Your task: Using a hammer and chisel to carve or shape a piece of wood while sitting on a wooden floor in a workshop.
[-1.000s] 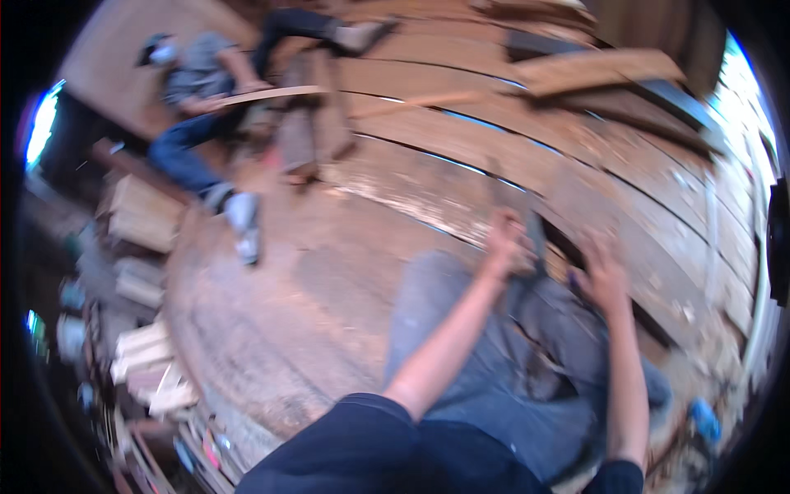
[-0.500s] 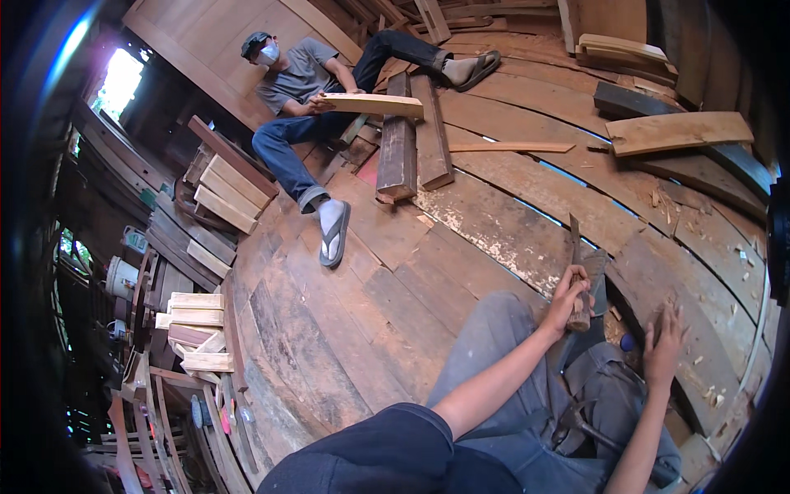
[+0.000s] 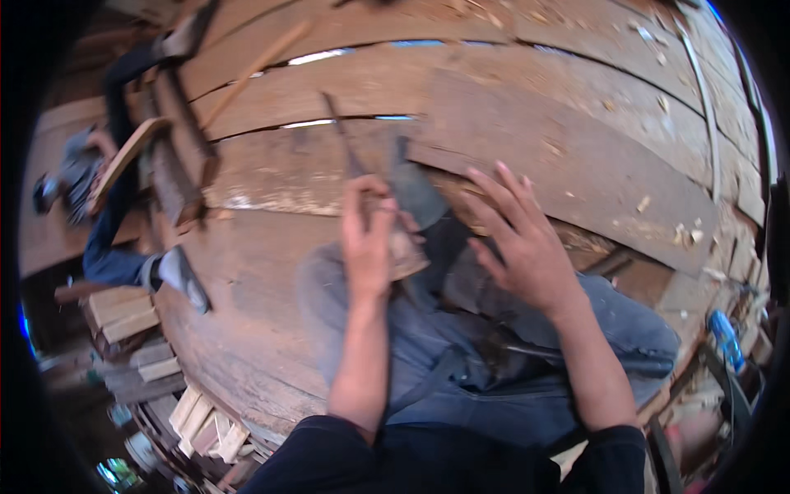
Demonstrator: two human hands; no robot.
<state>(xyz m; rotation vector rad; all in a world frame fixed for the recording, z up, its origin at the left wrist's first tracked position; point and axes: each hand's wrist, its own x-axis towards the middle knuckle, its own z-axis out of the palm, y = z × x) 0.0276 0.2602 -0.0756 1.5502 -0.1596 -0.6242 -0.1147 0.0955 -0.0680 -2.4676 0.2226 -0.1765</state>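
My left hand (image 3: 368, 235) is closed around a wooden-handled tool with a long, narrow dark blade (image 3: 339, 128). The blade points away from me, and the handle's thick end shows below my fingers. My right hand (image 3: 518, 239) is raised over my lap, fingers spread, holding nothing. Between my hands lies a flat dark grey-green shape (image 3: 420, 193) that I cannot make out. Across my lap, partly under my right forearm, rests a dark bar-like tool (image 3: 531, 352); its far end is hidden. Motion blurs the picture.
A wide loose board (image 3: 559, 156) lies ahead on the gapped plank floor, with shavings about. At the left sits another person (image 3: 82, 169) with a wooden piece (image 3: 127, 165) by dark beams. Stacked wood blocks (image 3: 206, 424) stand lower left; a blue bottle (image 3: 727, 337) lies at right.
My view has swung right, so the other person now appears at the far left. My right hand has lifted and come closer to my left hand, which keeps the tool.
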